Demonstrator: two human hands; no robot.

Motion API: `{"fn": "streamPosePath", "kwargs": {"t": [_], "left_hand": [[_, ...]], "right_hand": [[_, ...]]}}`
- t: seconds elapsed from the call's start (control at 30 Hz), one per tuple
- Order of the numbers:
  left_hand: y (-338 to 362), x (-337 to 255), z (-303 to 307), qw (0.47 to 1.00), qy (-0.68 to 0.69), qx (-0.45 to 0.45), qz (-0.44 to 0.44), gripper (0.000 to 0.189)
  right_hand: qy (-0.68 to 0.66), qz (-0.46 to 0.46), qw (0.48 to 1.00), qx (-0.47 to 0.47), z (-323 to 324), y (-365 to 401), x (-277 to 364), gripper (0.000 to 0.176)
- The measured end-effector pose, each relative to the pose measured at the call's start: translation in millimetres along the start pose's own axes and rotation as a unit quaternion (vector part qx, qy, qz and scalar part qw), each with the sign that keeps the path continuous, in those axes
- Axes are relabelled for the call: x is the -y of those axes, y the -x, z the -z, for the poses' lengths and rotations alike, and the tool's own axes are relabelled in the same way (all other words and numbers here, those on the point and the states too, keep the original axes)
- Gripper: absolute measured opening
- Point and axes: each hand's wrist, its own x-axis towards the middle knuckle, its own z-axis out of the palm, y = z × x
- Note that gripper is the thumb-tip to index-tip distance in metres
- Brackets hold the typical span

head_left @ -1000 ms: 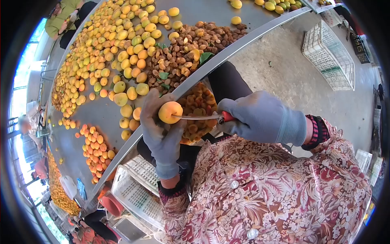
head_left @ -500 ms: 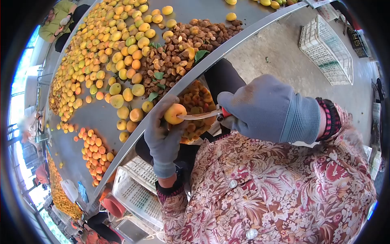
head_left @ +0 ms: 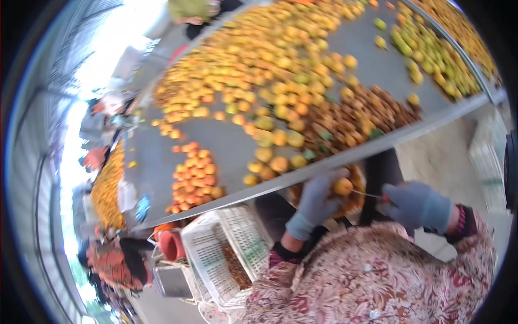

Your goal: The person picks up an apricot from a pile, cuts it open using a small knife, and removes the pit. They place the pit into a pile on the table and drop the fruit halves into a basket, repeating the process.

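Observation:
My left hand (head_left: 318,198), in a blue-grey glove, holds a yellow-orange apricot (head_left: 342,187) at its fingertips, beside the metal table's edge. My right hand (head_left: 414,204), gloved alike, is closed round the red handle of a knife (head_left: 368,194). The thin blade points left and its tip meets the apricot. Below the hands is a container of orange fruit (head_left: 354,202), partly hidden by them. Brown pits (head_left: 353,121) with a few green leaves are heaped on the table just beyond. The picture is blurred.
Many apricots (head_left: 243,59) cover the metal table (head_left: 145,186), with a smaller orange pile (head_left: 194,175) nearer its edge. White crates (head_left: 208,237) stand below at left; another crate (head_left: 488,156) is at right. Greenish fruit (head_left: 431,59) lies at upper right. Other people are across and at left.
The head view has swung left, so table and hands appear further right and lower. The apricot stays in my left hand and the knife in my right, its blade still at the fruit.

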Motion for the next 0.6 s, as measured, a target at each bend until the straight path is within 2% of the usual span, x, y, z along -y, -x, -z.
{"fn": "streamPosePath", "kwargs": {"t": [0.03,0.07,0.2,0.27,0.33,0.37,0.4,0.47,0.53,0.6], "left_hand": [[-1.8,-5.4,0.9,1.000,-0.008,0.008,0.011,0.047],[-1.5,-6.4,2.5,1.000,-0.022,-0.001,0.006,0.047],[2.0,0.8,7.5,1.000,-0.001,0.012,0.016,0.046],[11.2,5.8,4.8,0.988,0.122,-0.009,0.098,0.047],[15.1,4.8,2.1,0.985,0.125,-0.004,0.122,0.048],[17.0,4.2,1.1,0.980,0.132,0.008,0.147,0.048],[16.4,4.4,1.7,0.981,0.131,0.005,0.146,0.048],[12.8,6.0,4.6,0.999,0.021,0.027,0.027,0.049],[11.7,4.6,9.9,1.000,0.016,0.019,0.019,0.048],[13.2,5.4,12.0,1.000,0.010,0.014,0.009,0.048]], "right_hand": [[0.005,-0.032,0.999,0.021,8.1,0.0,5.5,0.030],[0.010,-0.017,1.000,0.012,10.1,-2.7,7.3,0.030],[0.015,-0.059,0.995,0.076,7.0,-12.1,13.1,0.037],[-0.045,-0.058,0.996,0.057,-13.4,-12.2,9.0,0.039],[-0.030,-0.039,0.998,0.038,-15.9,-11.4,11.5,0.033],[-0.100,-0.097,0.986,0.093,-9.8,-10.1,13.0,0.034],[-0.167,-0.156,0.962,0.147,-3.4,-9.6,14.6,0.036],[-0.138,-0.139,0.968,0.157,6.8,-11.9,13.0,0.034],[-0.109,-0.122,0.973,0.164,9.6,-11.5,16.3,0.032],[-0.213,-0.162,0.952,0.149,-1.2,-11.4,22.3,0.029]]}}
